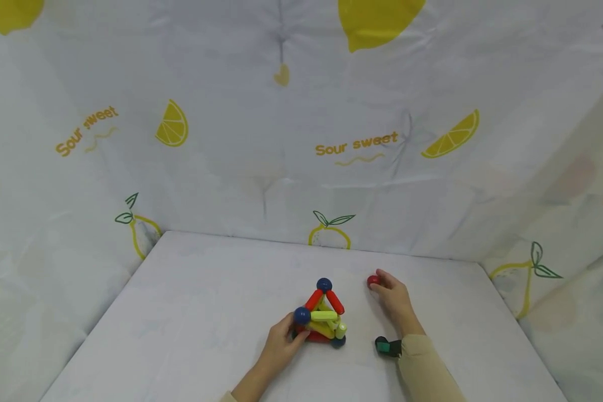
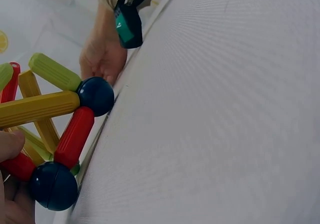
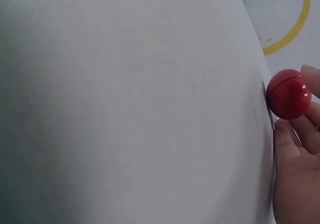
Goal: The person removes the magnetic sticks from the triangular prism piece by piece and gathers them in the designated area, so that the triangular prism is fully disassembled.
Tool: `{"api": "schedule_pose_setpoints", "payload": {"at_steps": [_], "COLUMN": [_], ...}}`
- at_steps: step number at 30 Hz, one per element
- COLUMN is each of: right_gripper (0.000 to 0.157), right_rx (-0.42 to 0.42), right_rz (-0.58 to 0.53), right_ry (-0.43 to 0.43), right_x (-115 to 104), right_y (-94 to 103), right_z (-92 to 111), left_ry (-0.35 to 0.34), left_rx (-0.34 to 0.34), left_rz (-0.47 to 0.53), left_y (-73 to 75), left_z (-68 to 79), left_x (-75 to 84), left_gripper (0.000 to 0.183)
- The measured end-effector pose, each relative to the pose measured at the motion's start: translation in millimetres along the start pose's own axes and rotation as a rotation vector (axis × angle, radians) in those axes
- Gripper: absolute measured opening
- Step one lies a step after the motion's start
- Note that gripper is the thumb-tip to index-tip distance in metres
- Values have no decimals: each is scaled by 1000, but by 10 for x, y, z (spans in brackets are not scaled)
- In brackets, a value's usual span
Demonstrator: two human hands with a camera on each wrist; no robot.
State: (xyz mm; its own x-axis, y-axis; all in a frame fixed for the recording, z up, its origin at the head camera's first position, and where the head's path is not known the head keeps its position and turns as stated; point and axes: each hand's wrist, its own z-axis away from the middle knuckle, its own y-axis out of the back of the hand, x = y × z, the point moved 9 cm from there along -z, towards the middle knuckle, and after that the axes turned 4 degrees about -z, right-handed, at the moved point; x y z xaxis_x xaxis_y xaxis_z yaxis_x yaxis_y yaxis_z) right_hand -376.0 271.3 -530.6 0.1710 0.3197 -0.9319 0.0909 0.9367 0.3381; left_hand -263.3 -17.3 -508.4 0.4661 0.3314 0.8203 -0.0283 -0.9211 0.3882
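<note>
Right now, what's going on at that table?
A person is handling a toy made of red, yellow and green sticks with dark blue balls at corners. Their left hand grips it low on its left side. Their right hand holds a red ball between thumb and fingers, off to the right and farther back over the white table. The red ball is apart from the toy; it isn't joined on.

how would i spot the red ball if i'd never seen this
On the white table, find the right hand, right of the rod-and-ball structure. Its fingers hold the red ball. No other ball here is red; the structure's red pieces are rods.
</note>
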Motion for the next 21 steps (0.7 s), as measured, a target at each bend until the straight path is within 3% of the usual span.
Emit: {"api": "schedule_pose_setpoints", "payload": {"at_steps": [4, 11, 16, 21], "right_gripper": [60, 60, 55, 47], "right_rx": [-15, -56, -75, -100], "right_rz": [-14, -78, -126, -155], "right_ry": [14, 133, 274, 405], "right_x": [-48, -241, -479, -691], "right_y": [79, 134, 29, -175], "right_z": [62, 270, 646, 1079], "left_ry": [-3, -52, -50, -105], "left_rx": [4, 51, 73, 96], "left_rz": [4, 58, 118, 123], "left_y": [8, 47, 71, 97], "left_z": [1, 8, -5, -11], "left_x": [38, 93, 102, 162], "left_gripper": [35, 43, 49, 50]}}
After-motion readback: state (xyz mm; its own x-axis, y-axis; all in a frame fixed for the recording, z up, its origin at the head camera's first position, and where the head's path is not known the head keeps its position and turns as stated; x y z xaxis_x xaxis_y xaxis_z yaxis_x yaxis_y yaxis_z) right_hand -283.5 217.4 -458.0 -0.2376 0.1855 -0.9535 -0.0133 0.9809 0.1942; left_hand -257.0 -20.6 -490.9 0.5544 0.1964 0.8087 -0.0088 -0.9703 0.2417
